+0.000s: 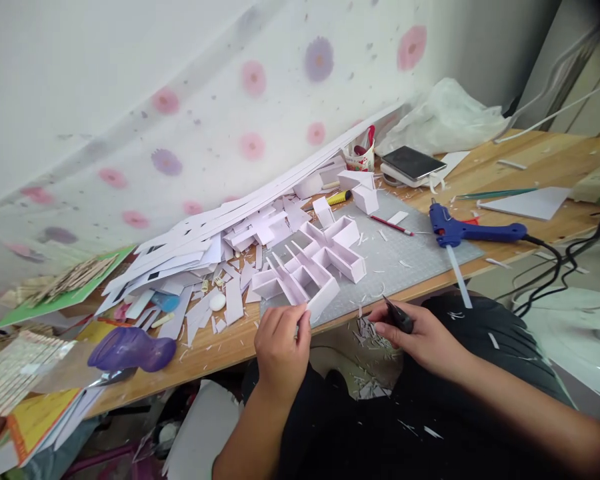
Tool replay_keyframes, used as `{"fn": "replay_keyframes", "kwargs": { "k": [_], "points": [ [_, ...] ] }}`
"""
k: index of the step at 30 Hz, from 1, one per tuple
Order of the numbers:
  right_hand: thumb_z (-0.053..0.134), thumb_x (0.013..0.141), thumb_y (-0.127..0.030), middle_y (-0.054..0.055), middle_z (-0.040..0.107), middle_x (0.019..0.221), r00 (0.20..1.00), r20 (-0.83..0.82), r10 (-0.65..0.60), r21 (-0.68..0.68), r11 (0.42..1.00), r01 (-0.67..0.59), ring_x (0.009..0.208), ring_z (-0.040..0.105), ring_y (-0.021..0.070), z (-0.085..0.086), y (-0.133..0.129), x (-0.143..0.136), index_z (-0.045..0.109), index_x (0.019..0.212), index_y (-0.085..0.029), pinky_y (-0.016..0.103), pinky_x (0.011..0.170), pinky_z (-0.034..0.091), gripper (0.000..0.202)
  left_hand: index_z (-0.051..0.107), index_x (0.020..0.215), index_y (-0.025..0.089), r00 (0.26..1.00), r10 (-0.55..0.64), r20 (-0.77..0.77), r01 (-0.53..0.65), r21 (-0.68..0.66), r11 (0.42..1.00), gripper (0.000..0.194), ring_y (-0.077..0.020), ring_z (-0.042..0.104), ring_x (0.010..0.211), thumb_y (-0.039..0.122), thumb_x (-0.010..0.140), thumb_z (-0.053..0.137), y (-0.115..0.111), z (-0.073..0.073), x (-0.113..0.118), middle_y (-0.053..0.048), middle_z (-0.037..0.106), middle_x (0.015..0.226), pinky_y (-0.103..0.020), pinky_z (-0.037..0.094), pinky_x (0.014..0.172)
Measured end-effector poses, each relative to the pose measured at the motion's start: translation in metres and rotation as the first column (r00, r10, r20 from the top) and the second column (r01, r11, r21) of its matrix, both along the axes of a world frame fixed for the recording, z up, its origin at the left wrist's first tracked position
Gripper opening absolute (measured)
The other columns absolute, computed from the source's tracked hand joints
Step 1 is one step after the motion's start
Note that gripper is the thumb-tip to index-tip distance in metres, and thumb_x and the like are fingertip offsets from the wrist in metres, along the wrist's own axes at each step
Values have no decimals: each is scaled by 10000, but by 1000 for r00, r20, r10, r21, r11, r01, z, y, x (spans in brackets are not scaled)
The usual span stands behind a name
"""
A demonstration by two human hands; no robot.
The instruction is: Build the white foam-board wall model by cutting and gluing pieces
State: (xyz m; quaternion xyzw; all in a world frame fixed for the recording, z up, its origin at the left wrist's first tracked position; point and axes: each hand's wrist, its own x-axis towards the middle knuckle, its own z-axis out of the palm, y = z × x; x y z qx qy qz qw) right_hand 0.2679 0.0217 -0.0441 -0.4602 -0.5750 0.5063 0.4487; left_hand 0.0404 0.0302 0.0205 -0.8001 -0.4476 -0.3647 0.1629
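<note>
My left hand (283, 347) is closed at the near corner of a white foam-board model (325, 283), thumb and fingers pinching its edge. The model is made of open, box-like compartments and rests on a grey cutting mat (405, 260). In my right hand (425, 340) is a black craft knife (399, 315), its tip pointing up and left, apart from the model. Thin white slivers lie around the model and below the table's edge. A small folded white piece (323, 212) stands just behind the model.
A blue glue gun (460, 230) lies on the right, its white glue stick jutting past the table edge. Behind the mat are a yellow cutter (339, 198), a red pencil (393, 225) and a tablet (413, 163). Board scraps (235, 297) and a purple bottle (130, 350) crowd the left.
</note>
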Motion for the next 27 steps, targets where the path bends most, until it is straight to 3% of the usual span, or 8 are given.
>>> {"fn": "replay_keyframes", "kwargs": {
  "k": [3, 9, 21, 27],
  "points": [
    [605, 797, -411, 51, 678, 794, 1000, 20, -4, 14, 1000, 4, 770, 625, 206, -3, -1, 6, 657, 824, -170, 322, 736, 492, 248, 643, 897, 171, 999, 29, -30, -30, -14, 999, 149, -161, 604, 718, 68, 790, 633, 5, -8, 5, -35, 679, 765, -294, 496, 703],
    [582, 797, -405, 46, 665, 771, 999, 37, 16, -15, 1000, -15, 733, 609, 199, -8, 3, 10, 653, 829, -169, 316, 699, 489, 249, 639, 885, 171, 995, 90, -43, -90, -3, 996, 143, -151, 627, 716, 69, 785, 637, 7, -20, 5, -30, 674, 757, -262, 512, 684],
    [569, 822, -408, 47, 681, 831, 995, 48, 92, -4, 996, -92, 792, 632, 204, -9, 10, 4, 641, 851, -179, 305, 739, 492, 242, 657, 881, 152, 994, 93, -51, -94, -6, 996, 127, -144, 631, 734, 69, 786, 641, 7, -25, 5, -48, 651, 780, -250, 521, 696],
    [555, 849, -455, 48, 648, 936, 983, 112, 144, 28, 989, -148, 886, 608, 211, -1, 10, 7, 566, 1036, -194, 307, 791, 485, 321, 673, 897, 163, 996, 87, -36, -87, -6, 996, 134, -126, 618, 706, 81, 797, 637, 5, -25, 4, -33, 634, 781, -230, 507, 672]
  ]
}}
